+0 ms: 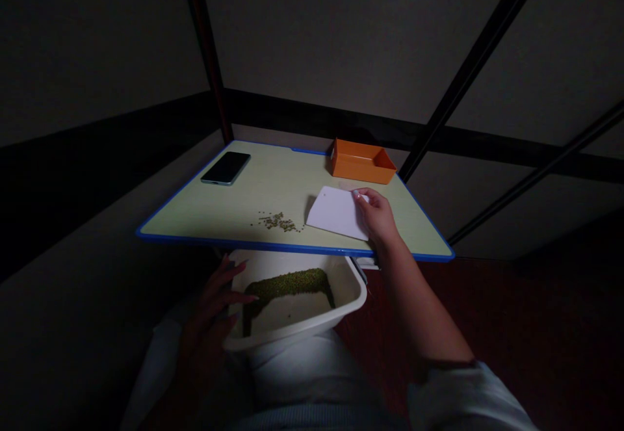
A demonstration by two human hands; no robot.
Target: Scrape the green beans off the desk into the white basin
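Observation:
My right hand (376,215) pinches a flat white plastic scraper (337,211) with slanted sides and a small hole near one corner. Its lower edge is at the tabletop, just right of a small scattered pile of greenish-brown grains (279,222). Below the table's front edge, a white plastic tub (355,291) rests on my lap. Green grains (297,281) lie banked along its far side, with bare bottom showing nearer me. My left hand (212,314) holds the tub's left rim, fingers spread over it; the thumb is hidden in shadow.
The pale table (263,177) has a blue edge. A dark-screened phone (227,168) lies at its back left, and an orange open box (363,163) stands at the back right. Panelled walls (322,41) rise close behind and to the left. The light is dim.

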